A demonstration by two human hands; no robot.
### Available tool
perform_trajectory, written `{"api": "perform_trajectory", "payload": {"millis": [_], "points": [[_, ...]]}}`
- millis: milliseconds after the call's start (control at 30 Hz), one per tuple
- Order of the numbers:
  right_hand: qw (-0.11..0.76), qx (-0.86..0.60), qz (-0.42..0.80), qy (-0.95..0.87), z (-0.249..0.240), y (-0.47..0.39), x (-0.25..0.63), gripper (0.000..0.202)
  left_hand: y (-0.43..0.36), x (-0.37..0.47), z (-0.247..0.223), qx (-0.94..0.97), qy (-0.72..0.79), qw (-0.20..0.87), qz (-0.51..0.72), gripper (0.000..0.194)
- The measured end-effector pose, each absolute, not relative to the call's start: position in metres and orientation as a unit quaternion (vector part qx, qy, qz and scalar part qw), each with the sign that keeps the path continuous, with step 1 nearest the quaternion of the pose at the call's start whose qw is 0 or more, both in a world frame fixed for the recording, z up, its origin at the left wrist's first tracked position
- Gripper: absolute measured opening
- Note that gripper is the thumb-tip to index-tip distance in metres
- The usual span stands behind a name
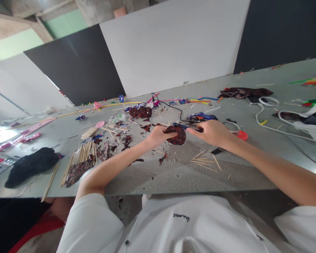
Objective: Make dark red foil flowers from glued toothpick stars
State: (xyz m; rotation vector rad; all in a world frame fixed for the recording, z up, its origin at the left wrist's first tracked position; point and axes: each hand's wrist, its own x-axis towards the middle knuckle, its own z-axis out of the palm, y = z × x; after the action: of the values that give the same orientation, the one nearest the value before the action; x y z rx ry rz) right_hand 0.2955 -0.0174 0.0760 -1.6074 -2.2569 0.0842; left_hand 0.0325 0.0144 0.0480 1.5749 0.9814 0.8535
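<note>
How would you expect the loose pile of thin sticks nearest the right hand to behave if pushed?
The straight sticks look stiff, though being so thin they are probably light and might snap. Fanned out loosely on the table, they would likely scatter rather than slide together.

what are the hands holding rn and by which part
The left hand holds the dark red round piece by its left edge, thumb over its face. The right hand grips a slim dark tool by its right end.

White top [205, 232], short sleeves [94, 219], small dark cursive lettering [181, 217] on the chest; left hand [158, 136] and right hand [210, 131] bare.
</note>
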Motion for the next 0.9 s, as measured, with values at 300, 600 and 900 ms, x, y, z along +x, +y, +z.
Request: {"api": "perform_trajectory", "payload": {"millis": [300,600,900], "points": [[0.212,-0.574,0.026,-0.79,0.08,-0.014,0.3,0.065,0.012,0.033,0.051,0.66,0.426,0.511,0.349,0.034],[0.195,-0.549,-0.004,-0.813,0.074,-0.013,0.299,0.068,0.006,0.026,0.064,0.762,0.419,0.465,0.168,0.05],[0.149,-0.52,-0.012,-0.841,0.074,-0.014,0.297,0.068,0.009,0.026,0.062,0.746,0.399,0.504,0.175,0.038]]}}
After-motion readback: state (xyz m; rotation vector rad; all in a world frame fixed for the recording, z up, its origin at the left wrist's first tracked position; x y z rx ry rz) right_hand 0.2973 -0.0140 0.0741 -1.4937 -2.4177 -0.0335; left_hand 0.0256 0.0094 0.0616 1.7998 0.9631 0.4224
